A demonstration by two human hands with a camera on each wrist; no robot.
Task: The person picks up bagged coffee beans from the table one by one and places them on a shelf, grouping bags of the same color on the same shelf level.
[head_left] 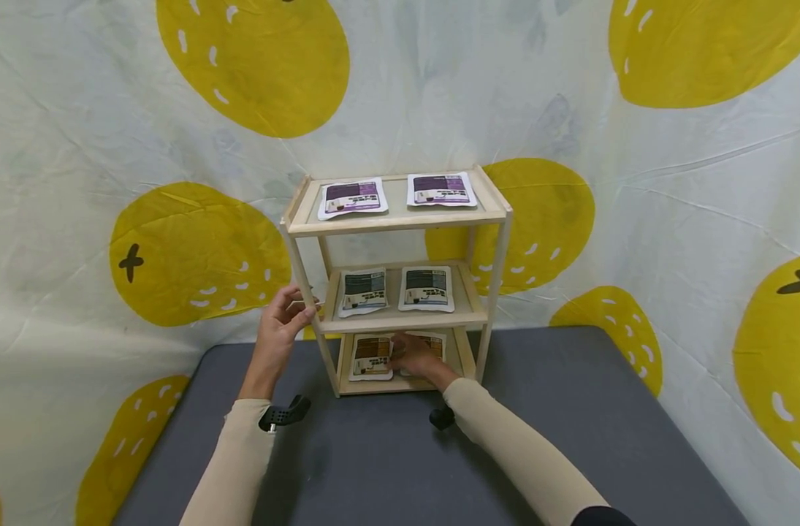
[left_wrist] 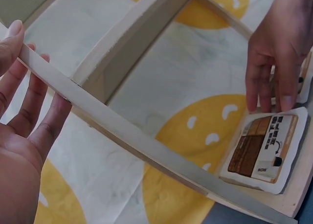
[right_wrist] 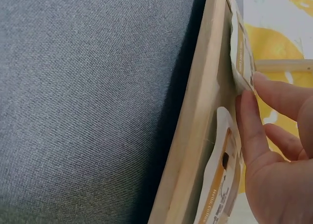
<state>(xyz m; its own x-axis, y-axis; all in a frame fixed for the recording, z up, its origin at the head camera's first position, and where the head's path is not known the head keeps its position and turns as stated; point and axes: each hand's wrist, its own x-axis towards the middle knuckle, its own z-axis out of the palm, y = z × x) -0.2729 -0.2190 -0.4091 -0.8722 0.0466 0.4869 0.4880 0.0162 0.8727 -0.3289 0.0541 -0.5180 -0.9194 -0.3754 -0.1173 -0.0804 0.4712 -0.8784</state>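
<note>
My left hand [head_left: 284,321] grips the left front post [left_wrist: 122,121] of a small three-tier wooden shelf, with the thumb in front and the fingers behind. On the bottom tier, my right hand [head_left: 416,356] reaches in over two white-edged coffee packets with brown labels. Its fingertips are right at the edge of the left brown packet [head_left: 371,358], also visible in the left wrist view as a brown packet [left_wrist: 264,150]. The right brown packet [right_wrist: 217,180] lies flat under the hand, partly hidden by it in the head view.
Two packets with dark green labels, a left one [head_left: 364,291] and a right one [head_left: 427,288], lie on the middle tier. Purple-labelled packets [head_left: 441,190] lie on the top tier. The shelf stands on a grey table [head_left: 373,460] against a lemon-print cloth [head_left: 386,88].
</note>
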